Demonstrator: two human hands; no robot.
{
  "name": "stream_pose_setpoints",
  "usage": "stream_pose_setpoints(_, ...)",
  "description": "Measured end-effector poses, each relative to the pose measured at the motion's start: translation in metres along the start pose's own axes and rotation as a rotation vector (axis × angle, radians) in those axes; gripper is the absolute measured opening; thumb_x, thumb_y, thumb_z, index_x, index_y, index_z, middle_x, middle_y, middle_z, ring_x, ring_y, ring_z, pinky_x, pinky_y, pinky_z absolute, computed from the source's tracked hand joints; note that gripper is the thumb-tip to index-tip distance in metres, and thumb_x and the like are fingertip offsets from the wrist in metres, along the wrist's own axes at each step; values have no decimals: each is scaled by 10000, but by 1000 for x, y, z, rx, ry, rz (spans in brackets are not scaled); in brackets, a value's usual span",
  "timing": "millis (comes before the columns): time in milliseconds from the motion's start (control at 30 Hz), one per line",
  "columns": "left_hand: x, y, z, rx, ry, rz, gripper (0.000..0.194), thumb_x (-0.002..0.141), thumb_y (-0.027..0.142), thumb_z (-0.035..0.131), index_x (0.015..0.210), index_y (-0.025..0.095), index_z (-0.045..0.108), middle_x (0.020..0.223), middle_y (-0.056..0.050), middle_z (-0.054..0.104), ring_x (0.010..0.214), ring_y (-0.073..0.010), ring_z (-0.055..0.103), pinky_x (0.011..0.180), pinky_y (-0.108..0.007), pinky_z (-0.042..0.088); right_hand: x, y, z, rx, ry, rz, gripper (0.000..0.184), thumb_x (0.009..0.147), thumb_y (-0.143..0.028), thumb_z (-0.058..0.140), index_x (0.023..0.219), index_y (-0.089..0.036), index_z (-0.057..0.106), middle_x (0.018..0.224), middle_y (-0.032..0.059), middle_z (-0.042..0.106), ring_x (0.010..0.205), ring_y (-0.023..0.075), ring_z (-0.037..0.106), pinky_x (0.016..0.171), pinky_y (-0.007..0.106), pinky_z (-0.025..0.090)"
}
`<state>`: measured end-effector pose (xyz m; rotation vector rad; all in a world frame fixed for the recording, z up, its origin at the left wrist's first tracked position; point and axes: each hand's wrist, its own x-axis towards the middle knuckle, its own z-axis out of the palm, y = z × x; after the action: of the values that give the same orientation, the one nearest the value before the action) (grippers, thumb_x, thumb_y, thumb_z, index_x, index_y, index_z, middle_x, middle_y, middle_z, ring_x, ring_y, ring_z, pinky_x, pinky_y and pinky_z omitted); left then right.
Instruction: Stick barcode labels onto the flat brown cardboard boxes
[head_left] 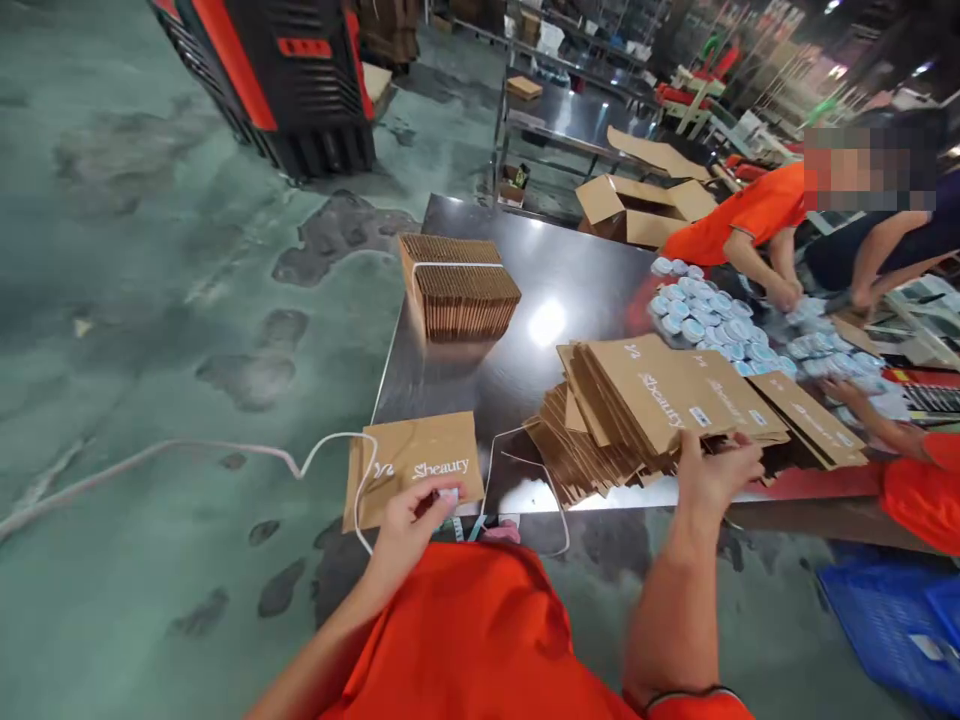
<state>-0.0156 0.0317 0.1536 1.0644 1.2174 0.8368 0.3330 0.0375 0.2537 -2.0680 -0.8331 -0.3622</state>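
My left hand (411, 522) is closed in a pinch on a small pale sticker-like piece (450, 494). It is over the near edge of a flat cardboard carton (420, 450) printed "Sbeauty", which lies at the table's left front corner. A white strap (367, 475) loops across that carton. My right hand (712, 478) has its fingers closed on the near edge of a flat cardboard carton (660, 385) on top of a leaning pile. White labels (700, 416) show on the pile's upper cartons.
A strapped bundle of flat cartons (461, 285) stands on the metal table (540, 245). Many round white packs (705, 315) lie at the right, with co-workers' hands (784, 290) among them. A blue crate (892, 610) is at lower right; an open box (645, 210) is beyond the table.
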Motion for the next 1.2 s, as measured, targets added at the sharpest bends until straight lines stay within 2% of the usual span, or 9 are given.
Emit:
stream_pose_setpoints(67,1,1,6,-36,0,-5,321,698,448,625,867,184,693,881,-82,740,861,-250,683,800,-356,530,-27,-14,2,28,49,37,507,701,-332,665,1140,-165,473,1108,194,479,809,241,546,704,420,462)
stream_pose_setpoints(100,2,1,8,-73,-5,-14,348,693,464,627,897,186,676,867,-79,735,838,-246,685,795,-359,531,-46,-25,4,114,-12,45,437,732,-341,638,1116,-182,503,1074,163,500,773,218,547,680,391,465)
stream_pose_setpoints(133,2,0,10,-113,-12,-30,379,690,478,628,934,189,654,845,-72,730,802,-240,688,783,-361,533,-67,-39,7,232,-166,28,353,777,-353,593,1088,-199,529,1011,126,531,730,195,546,651,359,464)
stream_pose_setpoints(267,2,-6,8,-86,8,-55,333,701,472,622,878,189,617,702,-32,688,684,-206,657,688,-314,512,-143,-84,29,572,-1090,-84,167,798,-310,569,924,-211,614,834,33,614,692,150,559,601,266,447)
stream_pose_setpoints(367,0,-8,2,25,39,-6,248,711,427,609,744,182,623,645,-10,642,642,-172,588,614,-260,457,-179,-95,42,622,-1356,-24,86,778,-263,572,815,-196,611,744,-4,599,638,122,531,565,227,412)
stream_pose_setpoints(567,1,-11,-6,106,68,-59,298,702,452,582,575,183,584,512,25,533,496,-121,450,492,-232,351,-197,-83,59,615,-1320,67,126,795,-312,539,732,-205,558,680,-20,549,613,123,503,571,224,397)
stream_pose_setpoints(733,16,-48,-9,51,142,-132,287,670,454,619,595,178,642,526,18,581,511,-131,498,500,-231,373,-195,-60,128,392,-1113,-14,103,769,-246,525,680,-196,542,711,2,567,681,145,523,655,248,425)
stream_pose_setpoints(900,37,-93,-12,-103,181,-233,343,600,506,666,641,166,640,581,-28,669,548,-178,609,518,-264,460,-201,-43,187,98,-1162,-144,143,743,-168,554,601,-181,569,660,18,586,666,155,535,658,258,416)
stream_pose_setpoints(1200,43,-111,-14,-271,159,-331,426,560,534,724,716,150,625,656,-77,727,623,-239,697,624,-366,560,-211,-37,204,22,-1158,-204,183,772,-186,543,614,-171,635,687,38,611,712,164,558,699,257,419)
